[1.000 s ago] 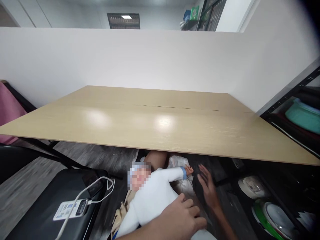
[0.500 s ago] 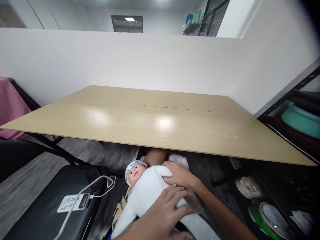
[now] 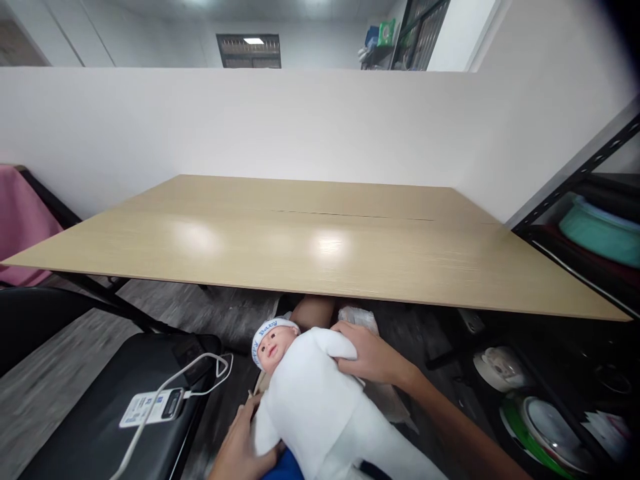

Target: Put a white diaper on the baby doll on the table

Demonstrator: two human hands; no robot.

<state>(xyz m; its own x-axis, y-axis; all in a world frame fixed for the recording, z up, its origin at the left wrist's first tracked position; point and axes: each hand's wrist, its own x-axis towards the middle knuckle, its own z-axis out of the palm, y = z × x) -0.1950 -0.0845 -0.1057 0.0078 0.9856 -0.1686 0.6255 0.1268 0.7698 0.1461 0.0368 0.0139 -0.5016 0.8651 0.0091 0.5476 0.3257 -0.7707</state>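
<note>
A baby doll [image 3: 310, 393] in a white suit and a white cap with blue lettering lies below the table's front edge, head toward the table. My right hand [image 3: 367, 357] grips the doll's upper arm and shoulder on its right side. My left hand [image 3: 243, 443] holds the doll's other side from below, near its arm, with the fingers curled under the white sleeve. A crumpled white plastic bag [image 3: 357, 319] lies just beyond the doll.
A wide, bare beige table [image 3: 310, 247] stands ahead, backed by a white partition. At lower left is a black case [image 3: 100, 413] with a phone [image 3: 153, 405] on a white cable. A black shelf rack [image 3: 570, 333] with bowls and plates stands to the right.
My left hand slid off the doll's chest down to its left side. My right hand went from hovering open to gripping the doll's shoulder. The doll has risen slightly.
</note>
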